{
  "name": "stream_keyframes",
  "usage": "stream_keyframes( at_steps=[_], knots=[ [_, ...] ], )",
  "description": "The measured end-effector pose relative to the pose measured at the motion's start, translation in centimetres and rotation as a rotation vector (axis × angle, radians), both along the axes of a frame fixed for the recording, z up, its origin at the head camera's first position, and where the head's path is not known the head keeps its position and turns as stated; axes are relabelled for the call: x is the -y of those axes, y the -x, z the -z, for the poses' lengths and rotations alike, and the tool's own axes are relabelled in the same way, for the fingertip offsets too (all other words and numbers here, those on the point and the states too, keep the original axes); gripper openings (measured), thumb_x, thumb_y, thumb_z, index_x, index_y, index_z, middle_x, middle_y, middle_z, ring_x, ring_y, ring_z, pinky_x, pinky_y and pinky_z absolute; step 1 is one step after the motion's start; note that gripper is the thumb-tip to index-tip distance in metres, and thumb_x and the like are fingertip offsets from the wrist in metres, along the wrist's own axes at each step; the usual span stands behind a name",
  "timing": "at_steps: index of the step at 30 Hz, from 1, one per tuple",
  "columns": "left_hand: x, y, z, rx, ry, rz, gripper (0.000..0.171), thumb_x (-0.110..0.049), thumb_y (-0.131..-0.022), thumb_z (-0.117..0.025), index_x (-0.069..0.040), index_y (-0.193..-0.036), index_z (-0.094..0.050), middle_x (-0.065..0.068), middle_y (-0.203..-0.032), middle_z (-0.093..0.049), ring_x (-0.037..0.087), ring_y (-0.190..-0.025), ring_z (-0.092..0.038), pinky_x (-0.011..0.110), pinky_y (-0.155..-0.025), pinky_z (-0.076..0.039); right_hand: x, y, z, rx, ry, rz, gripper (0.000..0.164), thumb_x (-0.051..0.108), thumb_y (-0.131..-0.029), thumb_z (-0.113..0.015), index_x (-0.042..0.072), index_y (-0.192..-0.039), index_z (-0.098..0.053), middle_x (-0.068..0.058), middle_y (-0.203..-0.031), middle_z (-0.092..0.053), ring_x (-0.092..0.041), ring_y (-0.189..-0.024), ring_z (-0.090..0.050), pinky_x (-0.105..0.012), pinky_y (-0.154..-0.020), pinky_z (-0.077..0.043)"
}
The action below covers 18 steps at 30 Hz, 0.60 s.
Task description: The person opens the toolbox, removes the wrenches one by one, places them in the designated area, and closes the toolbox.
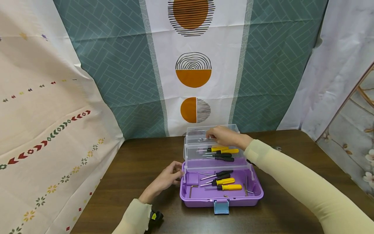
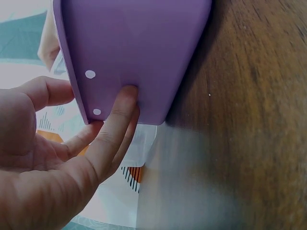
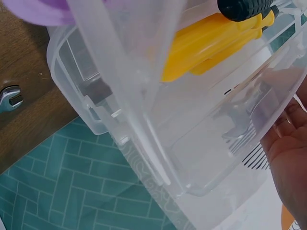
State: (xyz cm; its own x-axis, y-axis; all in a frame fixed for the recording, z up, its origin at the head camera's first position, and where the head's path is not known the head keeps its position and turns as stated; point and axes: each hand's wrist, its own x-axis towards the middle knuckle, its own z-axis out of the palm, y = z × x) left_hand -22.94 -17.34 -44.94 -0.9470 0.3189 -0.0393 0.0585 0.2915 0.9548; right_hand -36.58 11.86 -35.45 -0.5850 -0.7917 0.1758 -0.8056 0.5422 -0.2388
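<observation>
In the head view, my left hand [image 1: 168,177] holds the left side of a purple toolbox [image 1: 198,203]. The left wrist view has its fingers [image 2: 125,96] against the toolbox's outer wall, with others at the rim. My right hand [image 1: 222,136] reaches over the raised clear trays, fingers bent down into the upper one [image 1: 194,140]. It grips a small metal wrench [image 1: 201,140], whose ring end sticks out to the left. Through the clear plastic in the right wrist view shows the wrench's open end [image 3: 237,127]. Yellow and black screwdrivers [image 1: 228,151] lie in the lower clear tray.
More screwdrivers [image 1: 230,187] and hex keys [image 1: 191,191] lie in the toolbox's base. A blue latch [image 1: 221,207] hangs down at its front. Another wrench [image 3: 10,98] lies on the brown table [image 1: 140,162] behind my right arm. Patterned curtains [image 1: 125,65] hang behind.
</observation>
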Motion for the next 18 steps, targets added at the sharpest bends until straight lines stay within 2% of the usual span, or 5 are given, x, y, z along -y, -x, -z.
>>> stream_keyframes(
  at_steps=[7, 14, 18],
  knots=[
    [0.0, -0.1, 0.0, 0.001, 0.002, -0.003, 0.037, -0.015, -0.103, -0.061, 0.005, -0.133, -0.05, 0.017, -0.112, -0.06, 0.022, -0.1, -0.066, 0.043, -0.084, -0.063, 0.0, 0.0, 0.0, 0.036, -0.007, 0.021, 0.035, -0.019, -0.093, -0.054, 0.005, -0.108, -0.073, -0.009, -0.09, -0.067, -0.018, -0.078, -0.055, -0.036, -0.077, -0.055],
    [0.0, 0.0, 0.0, -0.003, 0.006, 0.002, 0.038, -0.015, -0.104, -0.06, 0.005, -0.134, -0.049, 0.017, -0.113, -0.059, 0.023, -0.101, -0.065, 0.043, -0.085, -0.063, -0.5, 0.1, -0.9, 0.18, 0.053, 0.021, 0.038, -0.022, -0.093, -0.05, 0.003, -0.112, -0.071, -0.011, -0.098, -0.067, -0.025, -0.087, -0.057, -0.038, -0.081, -0.054],
    [0.0, 0.0, 0.0, 0.001, 0.008, -0.003, 0.038, -0.015, -0.103, -0.061, 0.005, -0.133, -0.05, 0.018, -0.113, -0.059, 0.023, -0.101, -0.066, 0.044, -0.085, -0.063, -0.9, 0.1, -1.6, 0.202, 0.091, -0.007, 0.034, -0.021, -0.092, -0.055, 0.0, -0.113, -0.071, -0.016, -0.102, -0.07, -0.029, -0.091, -0.062, -0.04, -0.083, -0.056]
  ],
)
